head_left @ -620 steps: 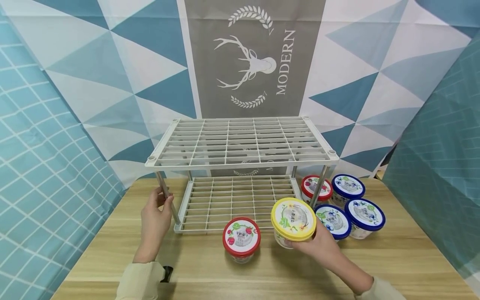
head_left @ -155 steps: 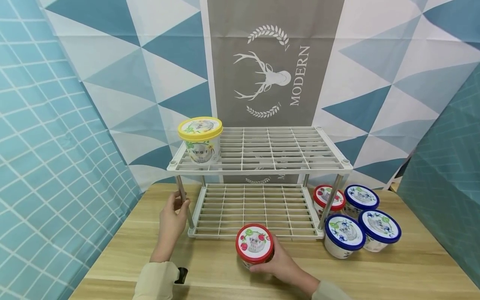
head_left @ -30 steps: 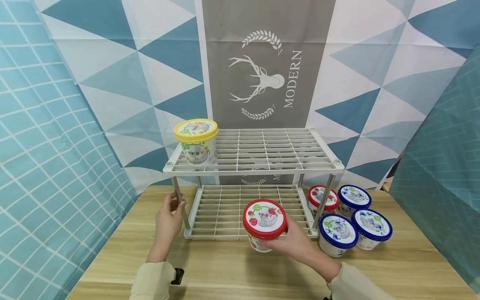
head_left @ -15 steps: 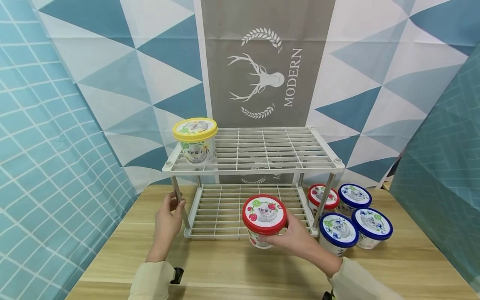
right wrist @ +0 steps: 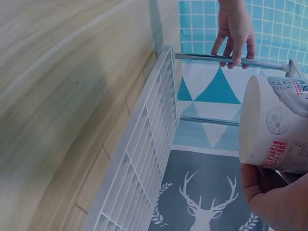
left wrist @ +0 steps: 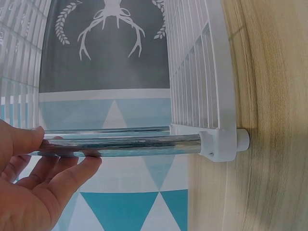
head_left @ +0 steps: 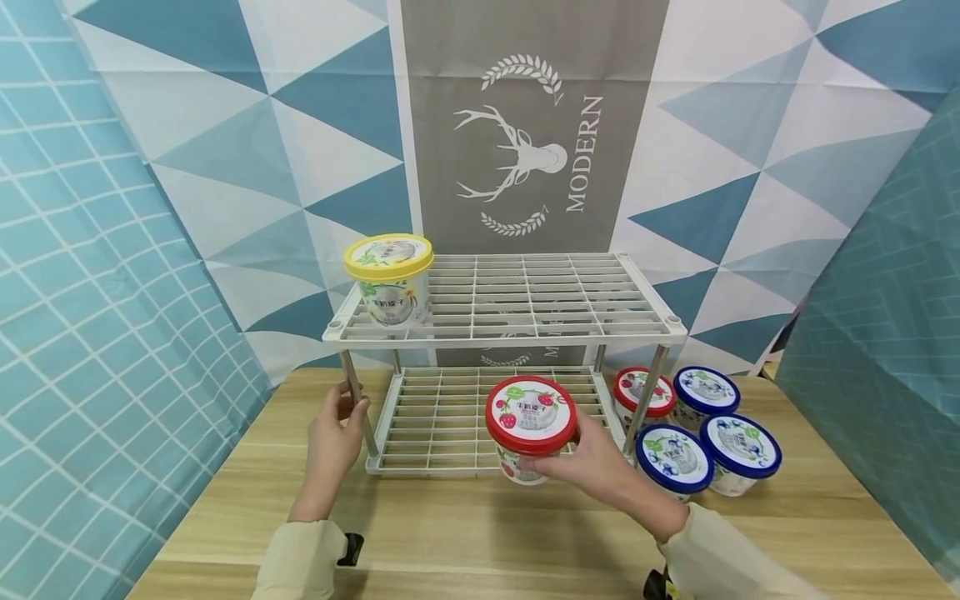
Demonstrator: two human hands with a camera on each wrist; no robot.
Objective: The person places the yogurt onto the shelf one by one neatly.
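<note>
My right hand (head_left: 596, 471) grips a tub with a red lid (head_left: 531, 417) and strawberry pictures, held above the table in front of the rack's lower shelf. In the right wrist view the white underside of the tub (right wrist: 252, 120) shows, with the thumb and fingers against its side. My left hand (head_left: 335, 437) holds the front left metal post (left wrist: 144, 145) of a white two-tier rack (head_left: 510, 342), thumb on one side and fingers on the other. On the left end of the top shelf stands a yellow-lidded tub (head_left: 390, 279).
Beside the rack's right end, another red-lidded tub (head_left: 645, 392) stands behind the front right post. Three blue-lidded tubs (head_left: 741, 450) are grouped next to it on the wooden table (head_left: 442, 550). Patterned cloth (head_left: 525, 158) hangs behind and at both sides.
The yellow-lidded tub went from my right hand to the top shelf. My right hand then took the front red-lidded tub and raised it off the table, still rising slightly. My left hand stays on the post.
</note>
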